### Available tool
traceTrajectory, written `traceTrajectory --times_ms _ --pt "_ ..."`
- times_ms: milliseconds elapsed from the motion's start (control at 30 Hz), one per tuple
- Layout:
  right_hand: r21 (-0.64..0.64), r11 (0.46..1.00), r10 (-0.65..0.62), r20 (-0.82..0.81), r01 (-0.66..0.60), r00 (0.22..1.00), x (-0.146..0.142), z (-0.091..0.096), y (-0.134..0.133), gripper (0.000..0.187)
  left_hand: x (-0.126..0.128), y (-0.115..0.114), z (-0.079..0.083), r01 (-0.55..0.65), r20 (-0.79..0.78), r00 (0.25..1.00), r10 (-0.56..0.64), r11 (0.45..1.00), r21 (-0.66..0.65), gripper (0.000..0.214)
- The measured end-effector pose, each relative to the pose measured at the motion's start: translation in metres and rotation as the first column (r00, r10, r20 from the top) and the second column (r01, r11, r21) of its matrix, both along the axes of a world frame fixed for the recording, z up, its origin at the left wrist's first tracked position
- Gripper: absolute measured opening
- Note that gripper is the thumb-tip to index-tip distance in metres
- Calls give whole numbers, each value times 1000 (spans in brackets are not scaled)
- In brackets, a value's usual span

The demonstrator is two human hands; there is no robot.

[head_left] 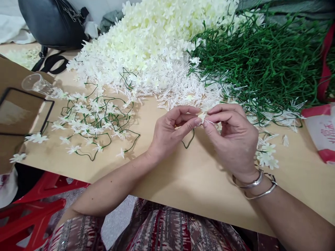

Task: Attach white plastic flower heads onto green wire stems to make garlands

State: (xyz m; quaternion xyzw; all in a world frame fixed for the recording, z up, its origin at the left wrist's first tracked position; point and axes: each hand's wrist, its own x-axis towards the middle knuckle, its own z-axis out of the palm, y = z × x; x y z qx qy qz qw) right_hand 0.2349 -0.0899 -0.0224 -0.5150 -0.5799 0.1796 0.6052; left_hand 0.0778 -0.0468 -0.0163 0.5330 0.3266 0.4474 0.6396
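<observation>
In front of my chest, my left hand pinches a small cream artificial flower between thumb and index finger. My right hand, with two bracelets at the wrist, meets it and pinches a thin white stamen piece at the flower. A bent green stem hangs below my left fingers; its upper end is hidden. Left of my hands lie several white flowers on green stems, tangled together. Beside my right wrist rest a few loose cream petals.
Behind my hands rises a heap of cream flowers, with white stamens along its front. Green stems are piled at right, near a red and white packet. A tipped plastic cup, cardboard box and black bag are at left.
</observation>
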Motion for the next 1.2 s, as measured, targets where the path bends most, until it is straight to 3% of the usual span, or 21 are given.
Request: traceTrajectory --times_ms 167,333,467,633,700,767,833,900,1033,1100,1200 --pt "-10 1000 -24 -28 24 999 -2 0 -2 11 1 -5 3 18 -36 999 -18 1000 -20 33" --pt "-39 999 0 -12 0 1000 -3 2 -5 11 -2 -9 8 -5 -207 977 41 985 172 21" --pt "-66 997 32 -86 -38 996 -2 6 -4 10 -4 -11 8 66 -358 925 129 873 484 17" --pt "-106 978 147 -255 -178 956 3 9 0 22 -7 -11 5 131 -382 904 193 724 677 18" --pt "-115 969 188 -226 -217 956 6 9 1 17 -10 -7 7 148 -397 897 193 715 684 20" --pt "-86 976 181 -178 -199 967 8 8 3 9 -15 2 11 123 -426 877 222 753 646 21" --pt "-53 989 130 -180 -141 975 11 4 5 10 -24 14 17 78 -483 826 292 788 610 16" --pt "-66 994 73 -206 -88 976 14 -1 7 10 -36 25 24 120 -590 733 339 789 603 8" --pt "-108 994 -2 -216 -22 976 19 -7 9 13 -51 33 33 378 -860 482 164 847 373 17" --pt "-117 993 -7 -188 -15 982 20 -6 9 13 -50 29 33 435 -918 375 129 850 297 22" --pt "-137 990 11 -158 -33 987 19 -3 8 12 -43 20 28 475 -946 288 147 836 275 16"
